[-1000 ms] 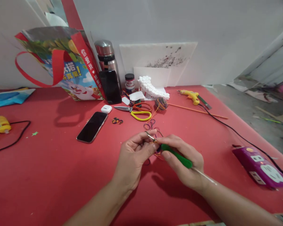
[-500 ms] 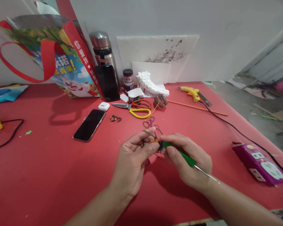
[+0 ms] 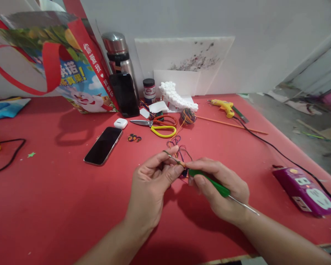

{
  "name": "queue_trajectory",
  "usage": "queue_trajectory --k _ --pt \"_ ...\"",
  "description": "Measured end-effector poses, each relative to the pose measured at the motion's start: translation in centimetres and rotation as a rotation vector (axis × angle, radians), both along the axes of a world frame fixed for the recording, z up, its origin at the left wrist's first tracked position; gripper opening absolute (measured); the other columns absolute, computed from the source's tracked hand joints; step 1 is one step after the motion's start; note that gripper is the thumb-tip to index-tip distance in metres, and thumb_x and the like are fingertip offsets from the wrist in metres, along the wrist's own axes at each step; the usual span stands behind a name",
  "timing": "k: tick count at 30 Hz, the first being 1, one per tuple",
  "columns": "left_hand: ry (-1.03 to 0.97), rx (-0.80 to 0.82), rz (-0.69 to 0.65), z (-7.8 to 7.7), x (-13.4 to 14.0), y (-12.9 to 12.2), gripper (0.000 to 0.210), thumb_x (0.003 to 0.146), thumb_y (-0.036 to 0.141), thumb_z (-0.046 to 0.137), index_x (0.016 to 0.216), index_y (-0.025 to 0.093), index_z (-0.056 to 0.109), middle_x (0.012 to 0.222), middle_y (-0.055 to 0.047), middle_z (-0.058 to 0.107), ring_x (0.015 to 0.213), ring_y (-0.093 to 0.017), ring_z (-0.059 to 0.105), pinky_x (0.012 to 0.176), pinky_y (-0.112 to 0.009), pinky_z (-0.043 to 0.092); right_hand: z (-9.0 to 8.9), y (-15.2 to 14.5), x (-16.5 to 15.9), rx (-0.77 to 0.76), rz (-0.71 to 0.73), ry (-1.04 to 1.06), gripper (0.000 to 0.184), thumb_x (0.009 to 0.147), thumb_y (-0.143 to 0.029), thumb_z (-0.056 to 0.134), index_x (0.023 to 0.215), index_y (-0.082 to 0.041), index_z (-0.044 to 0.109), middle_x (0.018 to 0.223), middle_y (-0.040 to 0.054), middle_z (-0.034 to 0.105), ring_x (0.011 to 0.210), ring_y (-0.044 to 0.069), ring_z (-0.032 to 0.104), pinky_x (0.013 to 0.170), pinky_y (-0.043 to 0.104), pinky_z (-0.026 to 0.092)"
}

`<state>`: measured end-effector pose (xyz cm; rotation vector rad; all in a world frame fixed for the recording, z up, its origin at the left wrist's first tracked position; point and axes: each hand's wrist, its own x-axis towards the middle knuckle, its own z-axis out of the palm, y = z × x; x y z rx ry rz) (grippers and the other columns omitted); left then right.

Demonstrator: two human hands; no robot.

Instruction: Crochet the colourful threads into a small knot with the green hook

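Note:
Between thumb and fingers, my left hand (image 3: 157,176) pinches a small crocheted piece (image 3: 184,172) of multicoloured yarn, mostly hidden by the fingertips. My right hand (image 3: 223,182) grips a crochet hook (image 3: 209,182) by its green handle. One metal end runs into the piece and over the left fingers; the other sticks out behind the right hand. A strand of yarn loops around the left index finger. Loose yarn (image 3: 179,143) trails beyond the hands to a multicoloured yarn ball (image 3: 188,116). A small finished-looking crocheted bit (image 3: 134,138) lies to the left.
Scissors (image 3: 162,129), a phone (image 3: 103,146) and a white earbud case (image 3: 120,123) lie on the red table. A second phone (image 3: 124,95) leans on a steel flask (image 3: 116,46) beside a gift bag (image 3: 79,81). At right are a yellow glue gun (image 3: 223,106) and a purple power strip (image 3: 306,189).
My left hand has shifted slightly left, and more of the hook's metal shaft shows between the hands. My right hand keeps its grip on the handle. The view has moved a little.

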<state>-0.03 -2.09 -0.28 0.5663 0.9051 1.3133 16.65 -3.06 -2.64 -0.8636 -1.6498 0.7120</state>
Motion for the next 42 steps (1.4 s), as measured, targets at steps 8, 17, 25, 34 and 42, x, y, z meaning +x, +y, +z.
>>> queue_trajectory --k 8,17,25,34,42 --pt "-0.04 -0.017 -0.001 0.3 0.1 -0.1 0.028 0.062 0.017 0.103 0.085 0.025 0.09 0.073 0.002 0.075 0.071 -0.007 0.071 0.073 -0.012 0.061 -0.3 -0.5 -0.7 -0.133 -0.059 0.139 0.017 0.108 -0.023 0.064 0.118 -0.025 0.078 0.078 0.0014 0.075 0.056 0.011 0.066 0.052 0.021 0.057" --pt "-0.028 -0.021 -0.008 0.2 0.0 -0.2 0.037 0.063 0.023 0.104 0.097 0.025 0.092 0.078 0.001 0.075 0.073 -0.006 0.069 0.072 -0.01 0.06 0.0 -0.4 -0.3 -0.144 -0.005 0.137 0.016 0.106 -0.022 0.068 0.116 -0.024 0.079 0.081 0.003 0.077 0.058 0.011 0.067 0.052 0.021 0.054" --pt "-0.019 -0.003 0.033 0.7 -0.2 0.1 0.036 0.061 0.02 0.104 0.095 0.024 0.091 0.075 0.002 0.073 0.072 -0.004 0.068 0.071 -0.008 0.058 -0.2 0.0 -0.2 -0.211 0.065 0.237 0.022 0.104 -0.023 0.073 0.124 -0.03 0.081 0.082 0.0011 0.076 0.059 0.009 0.064 0.054 0.02 0.055" --pt "-0.051 -0.013 0.024 1.1 -0.5 0.2 0.038 0.06 0.018 0.104 0.095 0.023 0.091 0.074 0.002 0.074 0.071 -0.004 0.069 0.072 -0.008 0.059 -0.3 0.0 0.0 -0.287 0.088 0.332 0.021 0.103 -0.025 0.076 0.121 -0.032 0.084 0.082 0.0006 0.075 0.058 0.008 0.062 0.054 0.02 0.054" --pt "-0.068 -0.009 0.021 1.1 -0.7 0.2 0.039 0.059 0.018 0.104 0.096 0.024 0.092 0.075 0.002 0.073 0.072 -0.004 0.069 0.072 -0.008 0.059 -0.2 0.4 0.4 -0.256 0.131 0.335 0.021 0.104 -0.026 0.074 0.121 -0.032 0.085 0.082 0.0014 0.073 0.059 0.009 0.059 0.053 0.023 0.048"
